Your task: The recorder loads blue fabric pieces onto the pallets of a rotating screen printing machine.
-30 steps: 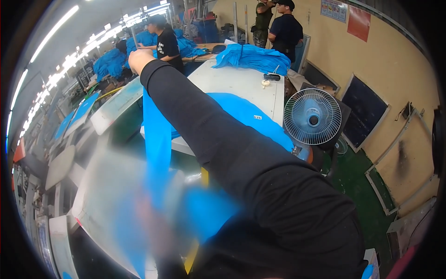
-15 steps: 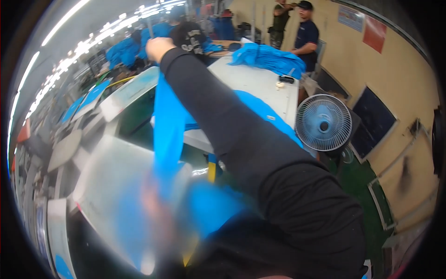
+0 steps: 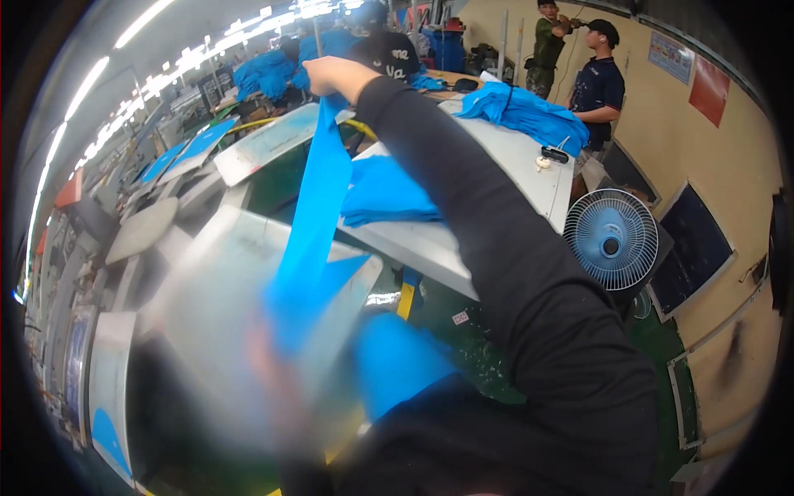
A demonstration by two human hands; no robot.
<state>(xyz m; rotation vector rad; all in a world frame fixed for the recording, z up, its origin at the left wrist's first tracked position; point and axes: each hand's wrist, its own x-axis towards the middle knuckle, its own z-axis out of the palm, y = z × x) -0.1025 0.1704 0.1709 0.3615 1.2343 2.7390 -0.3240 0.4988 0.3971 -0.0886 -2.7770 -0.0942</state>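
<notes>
My right hand [image 3: 335, 76] is raised at the end of a dark sleeve, its fingers closed on the upper end of a blue cloth piece [image 3: 318, 198]. The cloth stretches down in a long strip and spreads out above a pale flat board [image 3: 223, 273]. Near its lower end is my left hand [image 3: 277, 372], smeared by blur, so its fingers and any hold on the cloth cannot be made out. More blue cloth [image 3: 401, 364] shows low beside my body. Folded blue cloth [image 3: 389, 192] lies on the white table [image 3: 546, 190], partly behind my right arm.
Further pale boards [image 3: 269, 145] stand to the left, some carrying blue pieces [image 3: 203, 142]. A blue cloth pile [image 3: 525, 116] sits at the table's far end. A fan [image 3: 610, 246] stands on the right. Two people [image 3: 597, 87] are beyond the table, another [image 3: 389, 50] farther left.
The scene has shifted right and slightly down in the view. The cloth strip now slants from my right hand, with a pointed edge spread over the board. The folded cloth on the table shows more.
</notes>
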